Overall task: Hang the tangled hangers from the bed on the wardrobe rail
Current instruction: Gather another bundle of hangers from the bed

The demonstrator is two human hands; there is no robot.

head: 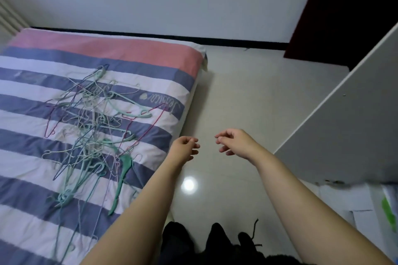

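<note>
A tangled heap of thin hangers [92, 127], green, purple, white and blue, lies on the striped bed [32, 64] at the left. One thick green hanger [123, 172] sticks out at the heap's near right edge. My left hand [185, 149] hovers just past the bed's right edge, fingers loosely curled and holding nothing. My right hand [233, 142] hangs over the floor a little to its right, also loosely curled with nothing in it. Neither hand touches the hangers. No wardrobe rail shows.
A white wardrobe door or panel [344, 127] stands open on the right, with a dark opening [349, 13] behind it. Glossy tiled floor [247, 97] runs between bed and wardrobe. Papers and a green item [387, 211] lie at the lower right.
</note>
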